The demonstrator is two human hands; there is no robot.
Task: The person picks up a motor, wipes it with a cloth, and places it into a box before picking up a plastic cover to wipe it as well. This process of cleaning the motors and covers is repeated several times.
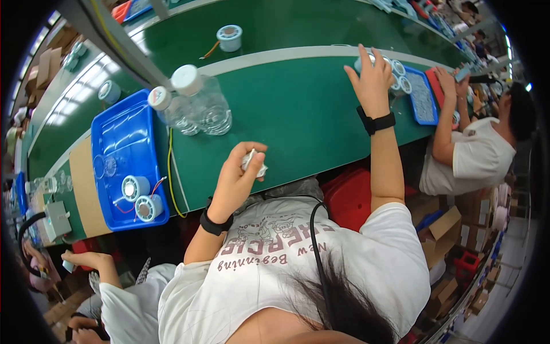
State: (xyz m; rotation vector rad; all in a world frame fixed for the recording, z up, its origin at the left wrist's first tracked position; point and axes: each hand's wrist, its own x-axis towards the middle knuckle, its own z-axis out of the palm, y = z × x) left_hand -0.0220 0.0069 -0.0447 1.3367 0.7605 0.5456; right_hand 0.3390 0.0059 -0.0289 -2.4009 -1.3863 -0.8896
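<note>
My left hand (238, 167) is closed around a crumpled white cloth or tissue (255, 164), above the near edge of the green table (292, 129). Farther right, my right hand (373, 83) reaches out with thumb and fingers apart. It is over a cluster of light-blue round motor-like parts (405, 85) standing close together. One of these lies partly behind my fingers, and whether I touch it I cannot tell.
Two clear bottles (212, 109) with white lids stand left of centre. Beside them a blue tray (103, 135) holds two wired round parts. Another wired part (230, 39) sits on the far green surface. At right, a blue tray (421, 97) of grey material lies near a co-worker (484, 146).
</note>
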